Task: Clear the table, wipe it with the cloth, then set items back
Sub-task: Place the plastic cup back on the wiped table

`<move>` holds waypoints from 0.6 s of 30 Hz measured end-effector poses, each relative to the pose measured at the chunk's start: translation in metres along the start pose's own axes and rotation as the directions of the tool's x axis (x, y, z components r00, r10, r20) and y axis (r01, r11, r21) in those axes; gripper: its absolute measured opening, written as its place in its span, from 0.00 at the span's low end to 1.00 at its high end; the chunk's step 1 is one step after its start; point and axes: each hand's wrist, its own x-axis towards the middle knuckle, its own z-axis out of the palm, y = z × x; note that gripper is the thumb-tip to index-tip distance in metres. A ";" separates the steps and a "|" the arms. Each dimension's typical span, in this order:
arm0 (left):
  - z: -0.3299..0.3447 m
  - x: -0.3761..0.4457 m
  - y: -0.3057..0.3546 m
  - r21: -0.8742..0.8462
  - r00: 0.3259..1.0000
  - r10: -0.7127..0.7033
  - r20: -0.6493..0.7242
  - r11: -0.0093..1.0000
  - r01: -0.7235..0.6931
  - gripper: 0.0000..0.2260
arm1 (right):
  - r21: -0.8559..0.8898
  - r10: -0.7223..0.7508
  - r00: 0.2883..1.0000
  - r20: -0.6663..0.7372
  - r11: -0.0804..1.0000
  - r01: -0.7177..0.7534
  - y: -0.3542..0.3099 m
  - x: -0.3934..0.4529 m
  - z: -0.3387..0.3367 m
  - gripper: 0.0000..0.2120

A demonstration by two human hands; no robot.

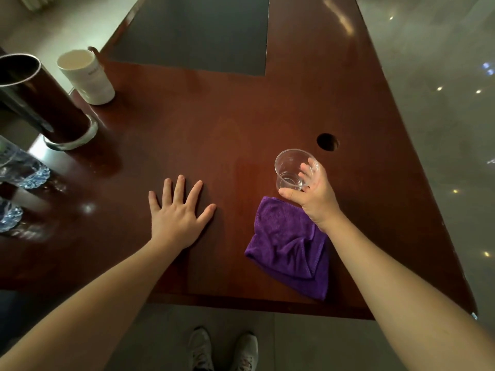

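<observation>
My right hand (314, 198) grips a clear plastic cup (290, 167), upright, at the right of the dark red wooden table (227, 116); whether it touches the table I cannot tell. Just behind my wrist, a crumpled purple cloth (289, 250) lies near the table's front edge. My left hand (178, 215) rests flat on the table with its fingers spread, holding nothing. A white mug (87, 76) stands at the far left.
A tall dark cylinder (45, 100) in a metal ring stands at the left edge. Two clear water bottles (21, 170) lie at the left border. A round cable hole (327, 142) is beyond the cup. A dark grey inset panel (198, 30) fills the table's far middle.
</observation>
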 end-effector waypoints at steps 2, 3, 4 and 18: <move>-0.005 0.002 0.001 0.031 0.998 0.002 0.056 1.000 -0.004 0.36 | -0.046 0.021 1.000 0.020 0.999 -0.020 -0.002 -0.002 -0.006 0.48; -0.009 0.003 0.002 0.053 0.996 0.004 0.085 0.999 -0.008 0.36 | -0.085 0.032 0.999 0.022 0.996 -0.030 -0.003 -0.003 -0.010 0.47; -0.015 0.005 0.002 0.082 0.994 0.005 0.111 0.996 -0.014 0.36 | -0.128 0.044 0.999 0.017 0.991 -0.042 -0.005 -0.005 -0.015 0.45; -0.172 0.006 0.054 0.150 0.996 0.061 -0.062 0.987 -0.052 0.27 | -0.851 -0.203 0.978 -0.055 0.522 0.061 -0.110 -0.024 -0.043 0.27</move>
